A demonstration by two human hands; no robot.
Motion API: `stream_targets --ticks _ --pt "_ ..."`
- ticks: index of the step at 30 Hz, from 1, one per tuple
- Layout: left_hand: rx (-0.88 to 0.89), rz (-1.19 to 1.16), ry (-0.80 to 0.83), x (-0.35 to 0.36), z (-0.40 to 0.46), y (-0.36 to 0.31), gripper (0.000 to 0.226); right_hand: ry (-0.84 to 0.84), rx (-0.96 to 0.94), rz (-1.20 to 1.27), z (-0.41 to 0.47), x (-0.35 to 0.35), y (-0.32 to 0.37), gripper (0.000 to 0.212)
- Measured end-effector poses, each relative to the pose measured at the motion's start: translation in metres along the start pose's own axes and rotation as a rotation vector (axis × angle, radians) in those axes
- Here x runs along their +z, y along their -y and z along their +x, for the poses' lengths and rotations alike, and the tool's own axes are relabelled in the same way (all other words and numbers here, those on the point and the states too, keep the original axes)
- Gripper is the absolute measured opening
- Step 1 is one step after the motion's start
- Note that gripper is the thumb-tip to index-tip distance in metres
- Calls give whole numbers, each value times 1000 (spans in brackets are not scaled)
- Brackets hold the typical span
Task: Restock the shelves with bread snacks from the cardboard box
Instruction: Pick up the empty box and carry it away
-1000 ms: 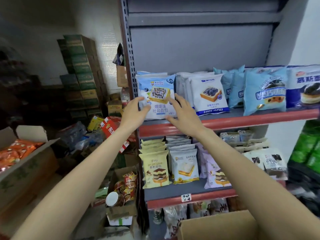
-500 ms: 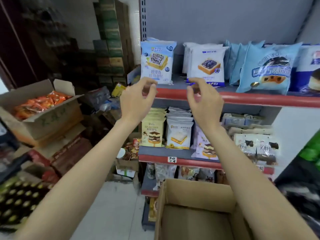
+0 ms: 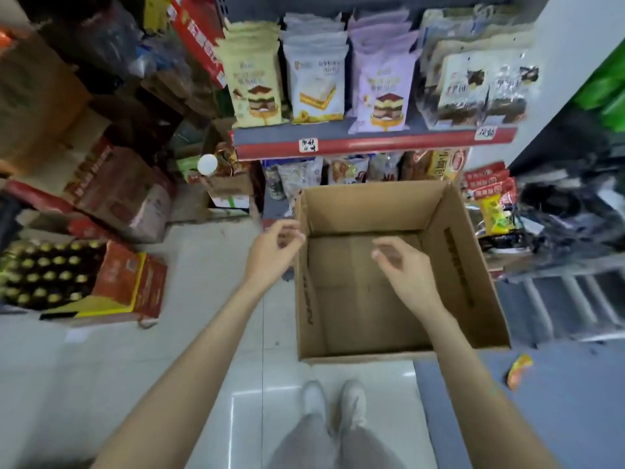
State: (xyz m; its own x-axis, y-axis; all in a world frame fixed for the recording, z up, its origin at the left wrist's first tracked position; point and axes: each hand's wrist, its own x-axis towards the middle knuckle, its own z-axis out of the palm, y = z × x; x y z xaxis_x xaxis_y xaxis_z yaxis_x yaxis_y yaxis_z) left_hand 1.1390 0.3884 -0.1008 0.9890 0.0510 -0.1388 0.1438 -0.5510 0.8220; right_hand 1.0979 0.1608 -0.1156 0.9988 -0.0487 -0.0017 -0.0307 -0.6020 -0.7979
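An open cardboard box [image 3: 466, 265] stands on the floor in front of the shelf, and I see no packets inside it. My left hand [image 3: 270, 253] hovers at the box's left wall, fingers loosely curled, holding nothing. My right hand [image 3: 402, 269] hangs over the inside of the box, also loosely curled and empty. On the red-edged shelf [image 3: 372, 143] above stand rows of bread snack packets: yellow [image 3: 257, 86], white [image 3: 318, 82], lilac [image 3: 382, 86] and clear ones [image 3: 480, 86].
A lower shelf behind the box holds more snack bags [image 3: 348, 169]. Left on the floor are a crate of bottles [image 3: 47, 275] and red cartons [image 3: 125, 187]. A metal step [image 3: 568, 299] lies to the right. My feet [image 3: 333, 401] stand just before the box.
The view has dropped from the upper shelf to the floor. Both hands let go of the blue packet on the top shelf and came down empty to the box.
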Motion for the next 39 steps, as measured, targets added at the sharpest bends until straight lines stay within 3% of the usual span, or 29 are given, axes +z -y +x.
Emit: stream_targets --ticks 6,10,12,15,19,20,23,24,26,28,33,39 --pt "-383 158 125 54 -40 110 57 -99 548 110 -73 42 -67 23" --pt "-487 217 216 79 -67 143 67 -211 831 64 -105 57 -94 28" --pt "-536 170 159 90 -80 148 70 -327 1009 157 -115 61 -109 33" --pt "-735 -97 -33 110 -100 149 78 -483 1176 483 -121 62 -126 57" --pt "-1015 -562 -183 139 -128 141 83 -438 1242 827 -110 57 -140 91" --pt "-1062 -671 -177 146 -132 139 82 -402 1261 904 -107 56 -144 86" --pt "-1086 -947 -138 162 -141 134 79 -356 1275 998 -99 52 -144 25" --pt "-1063 -985 -144 165 -144 133 80 -350 1271 1012 -100 51 -143 27" --pt "-1023 -977 -177 168 -151 130 83 -372 1240 1034 -108 47 -142 66" --pt "-1008 -960 -235 167 -162 124 81 -354 1208 1012 -121 39 -137 91" --pt "-1059 -1004 -394 141 -215 122 52 -261 1193 930 -160 24 -130 97" --pt "-970 -571 -495 87 -276 137 39 -42 1169 928 -178 42 -102 96"
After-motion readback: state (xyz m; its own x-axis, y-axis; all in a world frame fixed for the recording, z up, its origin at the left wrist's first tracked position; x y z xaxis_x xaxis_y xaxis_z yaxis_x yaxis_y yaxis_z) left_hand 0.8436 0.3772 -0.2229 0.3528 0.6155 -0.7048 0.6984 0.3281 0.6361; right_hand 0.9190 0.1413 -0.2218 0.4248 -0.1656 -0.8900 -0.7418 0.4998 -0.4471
